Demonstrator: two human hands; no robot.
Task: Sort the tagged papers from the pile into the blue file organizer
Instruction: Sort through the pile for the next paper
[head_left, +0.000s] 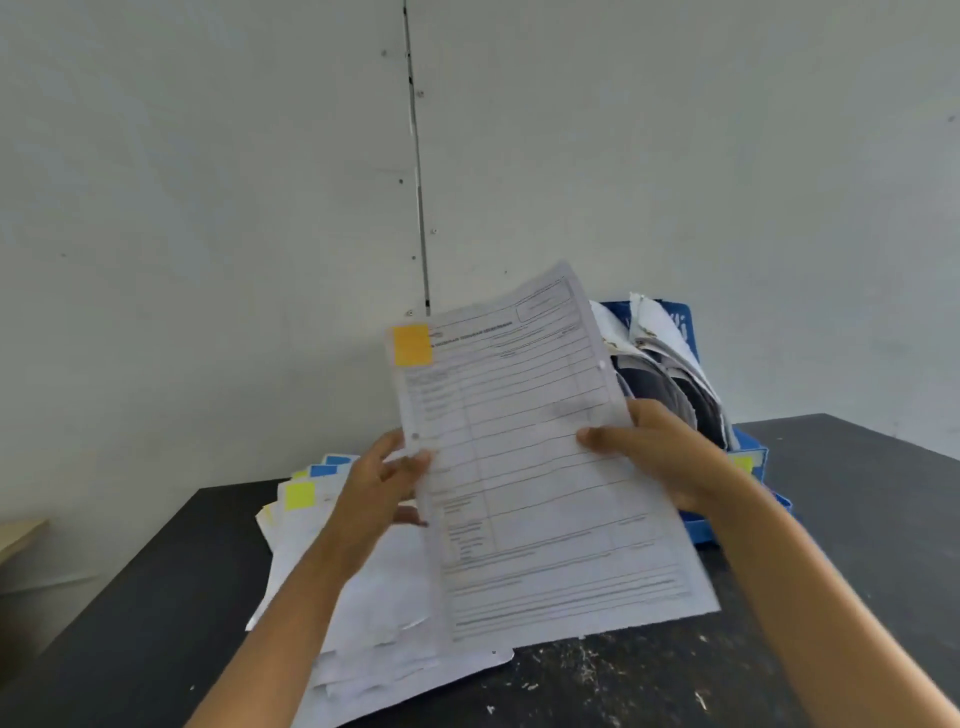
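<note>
Forearms: both enter from the near edge and reach toward the far wall.
Table (857, 519): dark top, scuffed with pale marks near the front.
Left hand (379, 488): grips the left edge of the sheet, thumb on the printed face, fingers curled behind.
Right hand (654, 452): grips the right edge of the sheet, thumb on the printed face, fingers behind.
Sheet (535, 467): printed form, held above the table, tilted, facing the camera.
Orange tag (412, 345): stuck at the sheet's top left corner.
Pile (363, 623): loose white papers on the table, left of centre, beneath and behind the sheet; yellow and blue tags show at its far left edge.
Organizer (685, 325): blue, stands on the table at far right, behind the sheet, holding bent papers; a yellow tag sits on its near right side.
Wall (208, 208): pale, with a vertical seam.
</note>
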